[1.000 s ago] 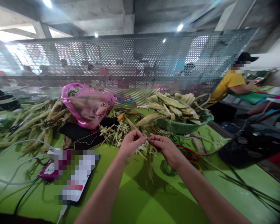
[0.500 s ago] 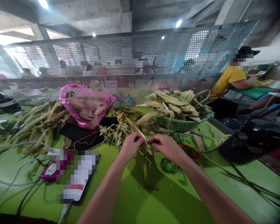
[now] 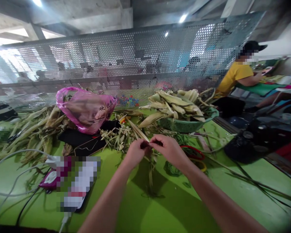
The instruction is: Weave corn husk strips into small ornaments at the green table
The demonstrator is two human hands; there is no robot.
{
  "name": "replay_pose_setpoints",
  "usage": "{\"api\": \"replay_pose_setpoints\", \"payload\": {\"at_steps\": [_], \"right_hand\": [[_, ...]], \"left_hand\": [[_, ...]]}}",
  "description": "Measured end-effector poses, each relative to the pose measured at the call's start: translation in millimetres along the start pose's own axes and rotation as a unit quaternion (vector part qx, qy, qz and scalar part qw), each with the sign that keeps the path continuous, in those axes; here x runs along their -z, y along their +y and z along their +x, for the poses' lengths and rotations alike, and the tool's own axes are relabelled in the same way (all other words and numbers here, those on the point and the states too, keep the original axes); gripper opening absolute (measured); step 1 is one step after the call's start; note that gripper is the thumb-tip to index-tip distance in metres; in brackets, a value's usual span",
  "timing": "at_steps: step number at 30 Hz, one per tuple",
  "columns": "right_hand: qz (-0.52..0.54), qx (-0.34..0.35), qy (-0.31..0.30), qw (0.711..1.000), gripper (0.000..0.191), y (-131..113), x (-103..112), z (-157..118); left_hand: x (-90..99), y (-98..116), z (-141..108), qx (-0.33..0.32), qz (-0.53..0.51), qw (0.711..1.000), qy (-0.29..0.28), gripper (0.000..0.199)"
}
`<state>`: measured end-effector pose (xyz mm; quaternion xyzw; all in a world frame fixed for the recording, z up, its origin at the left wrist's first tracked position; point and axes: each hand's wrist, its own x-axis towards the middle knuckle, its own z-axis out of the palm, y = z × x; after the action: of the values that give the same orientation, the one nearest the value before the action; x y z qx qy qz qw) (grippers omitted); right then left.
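Observation:
My left hand [image 3: 136,149] is closed around a bundle of dry corn husk strips [image 3: 150,171] above the green table [image 3: 169,210]. Strips stick up past the fingers, and others hang below toward the tabletop. My right hand [image 3: 163,146] meets it from the right, thumb and fingers pinched at the same bundle. The fingertips of both hands touch or nearly touch, and they hide the spot they hold. Behind my left hand lies a heap of small cut husk pieces [image 3: 120,137]. Green twine [image 3: 172,168] lies below my right hand.
A pink plastic bag [image 3: 87,110] stands at the back left beside piled husks [image 3: 47,126]. A green basket of husks [image 3: 184,125] is behind my right hand. A phone [image 3: 83,181] and cables lie front left. Another person [image 3: 240,72] sits far right.
My right hand has moved left, closing the small gap between it and my left hand. The view has shifted slightly.

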<state>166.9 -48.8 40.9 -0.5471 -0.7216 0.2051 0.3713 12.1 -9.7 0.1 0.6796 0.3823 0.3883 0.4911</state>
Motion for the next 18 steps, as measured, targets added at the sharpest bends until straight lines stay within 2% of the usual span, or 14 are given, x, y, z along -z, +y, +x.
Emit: {"api": "replay_pose_setpoints", "payload": {"at_steps": [4, 7, 13, 16, 18], "right_hand": [[0.092, -0.106, -0.018, 0.990, 0.027, 11.2, 0.7, 1.6], [0.124, -0.141, -0.038, 0.981, 0.024, 20.0, -1.5, 3.4], [0.105, -0.129, -0.035, 0.985, 0.019, 24.5, -4.9, 4.9], [0.100, -0.096, -0.022, 0.990, 0.021, 21.5, 4.8, 6.5], [0.085, -0.067, 0.007, 0.994, 0.022, 17.8, 15.8, 5.2]], "left_hand": [[5.2, -1.5, 0.8, -0.008, -0.018, 1.000, 0.012, 0.006], [7.4, -0.2, 1.0, -0.003, -0.044, 0.999, 0.010, 0.009], [6.4, 2.8, 1.0, 0.012, -0.064, 0.998, 0.002, 0.012], [8.2, 0.4, 1.8, 0.012, -0.039, 0.999, 0.009, 0.011], [10.6, -0.9, 2.5, 0.014, -0.017, 1.000, 0.015, 0.011]]}}
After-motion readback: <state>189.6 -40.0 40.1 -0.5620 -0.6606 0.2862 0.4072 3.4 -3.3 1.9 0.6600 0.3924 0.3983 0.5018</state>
